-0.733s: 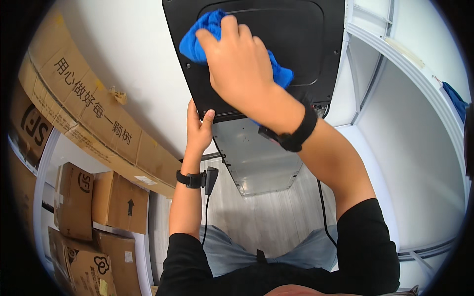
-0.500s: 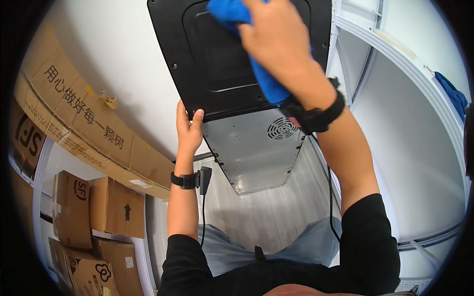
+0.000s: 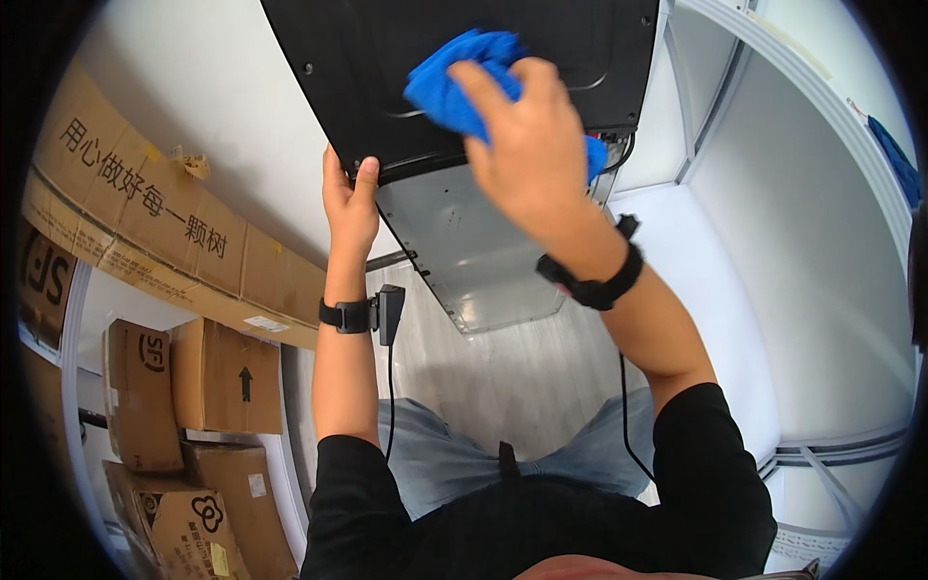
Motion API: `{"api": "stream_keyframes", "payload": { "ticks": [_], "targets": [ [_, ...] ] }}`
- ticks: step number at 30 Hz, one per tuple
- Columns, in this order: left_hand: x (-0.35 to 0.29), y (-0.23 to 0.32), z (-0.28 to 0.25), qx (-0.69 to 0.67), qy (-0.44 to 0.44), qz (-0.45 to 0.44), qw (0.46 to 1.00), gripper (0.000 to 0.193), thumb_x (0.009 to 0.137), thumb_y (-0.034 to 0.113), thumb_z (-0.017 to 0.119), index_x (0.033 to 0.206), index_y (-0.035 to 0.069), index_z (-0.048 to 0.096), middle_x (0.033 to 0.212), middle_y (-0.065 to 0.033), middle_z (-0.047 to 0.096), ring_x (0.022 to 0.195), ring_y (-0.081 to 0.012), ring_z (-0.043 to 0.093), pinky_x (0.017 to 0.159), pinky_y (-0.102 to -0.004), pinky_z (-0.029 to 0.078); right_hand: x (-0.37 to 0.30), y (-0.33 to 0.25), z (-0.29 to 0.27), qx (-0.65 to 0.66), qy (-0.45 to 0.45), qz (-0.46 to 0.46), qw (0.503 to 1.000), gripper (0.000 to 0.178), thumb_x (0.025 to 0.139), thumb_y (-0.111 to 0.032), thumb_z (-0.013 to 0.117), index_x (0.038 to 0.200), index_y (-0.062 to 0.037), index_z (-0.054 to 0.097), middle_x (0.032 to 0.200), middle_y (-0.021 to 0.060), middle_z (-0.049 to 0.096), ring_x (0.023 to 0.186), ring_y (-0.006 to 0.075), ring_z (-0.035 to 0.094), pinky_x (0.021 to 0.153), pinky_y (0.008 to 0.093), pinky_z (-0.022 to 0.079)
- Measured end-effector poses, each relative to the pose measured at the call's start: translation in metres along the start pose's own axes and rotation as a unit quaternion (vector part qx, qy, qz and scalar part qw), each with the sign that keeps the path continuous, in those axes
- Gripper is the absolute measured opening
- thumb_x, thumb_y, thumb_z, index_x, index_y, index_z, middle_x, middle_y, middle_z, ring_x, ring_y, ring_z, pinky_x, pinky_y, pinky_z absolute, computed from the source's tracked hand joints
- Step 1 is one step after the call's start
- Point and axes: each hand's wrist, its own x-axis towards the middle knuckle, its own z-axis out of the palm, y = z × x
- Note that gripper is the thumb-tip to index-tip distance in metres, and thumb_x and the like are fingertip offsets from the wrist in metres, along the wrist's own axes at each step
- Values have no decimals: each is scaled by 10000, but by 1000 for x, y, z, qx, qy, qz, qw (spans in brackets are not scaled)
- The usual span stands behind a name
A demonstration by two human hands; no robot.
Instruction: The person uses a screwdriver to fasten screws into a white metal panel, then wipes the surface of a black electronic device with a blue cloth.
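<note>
A tall cabinet-like appliance stands in front of me, with a black top panel and a grey metal side. My right hand is closed on a bunched blue cloth, which lies against the black panel near its front edge. Part of the cloth shows past the right side of that hand. At the panel's front left corner, my left hand grips the edge, thumb on top and the other fingers partly hidden. Each wrist wears a black strap with a small device and a cable.
A long cardboard box leans along the left wall. Several smaller cardboard boxes are stacked on a white shelf at lower left. White frame shelving stands to the right, with a dark blue cloth hanging from it.
My right hand has drawn the blue cloth toward me, from far up the black panel to near its front edge. My left hand keeps its grip on the corner; the view has shifted slightly.
</note>
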Motion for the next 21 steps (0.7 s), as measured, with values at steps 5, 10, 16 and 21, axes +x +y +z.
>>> {"api": "stream_keyframes", "payload": {
  "ticks": [5, 10, 16, 21],
  "targets": [
    [-4, 6, 0, -59, -27, -42, 997, 458, 953, 81, 534, 1387, 4, 411, 1249, -54, 488, 1114, -139, 492, 946, -278, 415, -43, -31, 44, 46, 16, 1, 999, 560, 684, -47, 709, 1216, -187, 600, 1024, 160, 460, 875, 327, 527, 747, 412, 469],
    [-4, 3, -10, -16, -44, -32, 998, 479, 943, 26, 505, 1410, 12, 398, 1212, -46, 486, 1062, -128, 500, 891, -255, 437, -83, -39, 67, 49, 10, -17, 999, 442, 756, -50, 630, 1166, -214, 637, 972, 121, 479, 806, 281, 524, 665, 365, 433],
    [-6, 0, -8, -1, -31, -4, 1000, 500, 937, 31, 539, 1413, 8, 389, 1238, -55, 502, 1067, -121, 511, 899, -251, 449, -119, -43, 84, 88, -42, -23, 995, 439, 754, -26, 622, 1158, -196, 656, 963, 122, 489, 798, 271, 517, 671, 337, 416],
    [-6, 1, -7, -37, -41, -12, 998, 517, 940, 43, 553, 1424, 11, 373, 1227, -63, 525, 1057, -116, 524, 888, -239, 457, -114, -48, 92, 102, -7, -18, 995, 429, 746, -18, 613, 1135, -189, 670, 967, 133, 505, 794, 282, 528, 679, 359, 430]
  ]
}}
